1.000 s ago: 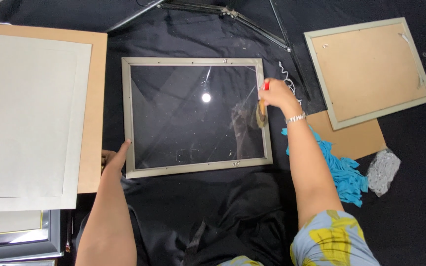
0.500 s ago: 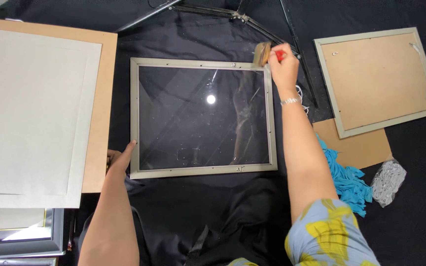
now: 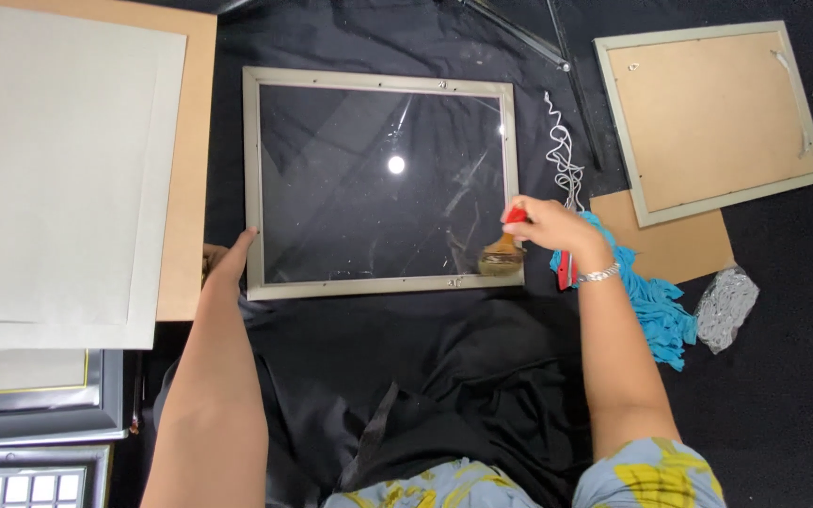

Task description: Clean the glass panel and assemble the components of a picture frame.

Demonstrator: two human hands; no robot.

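Head view shows me brushing dust off the glass of the silver frame (image 3: 380,183) lying on black cloth: my right hand (image 3: 549,226) grips the red-handled brush (image 3: 503,252) at its lower right corner, my left hand (image 3: 232,261), fingers together, steadies the left edge, so next I judge another light sweep.

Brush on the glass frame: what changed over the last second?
The right hand swept the brush up the frame's right side to the top corner, then back down to the bottom right corner. The grip on the brush is unchanged. The left hand stayed braced on the frame's lower left edge; the frame lies as before.
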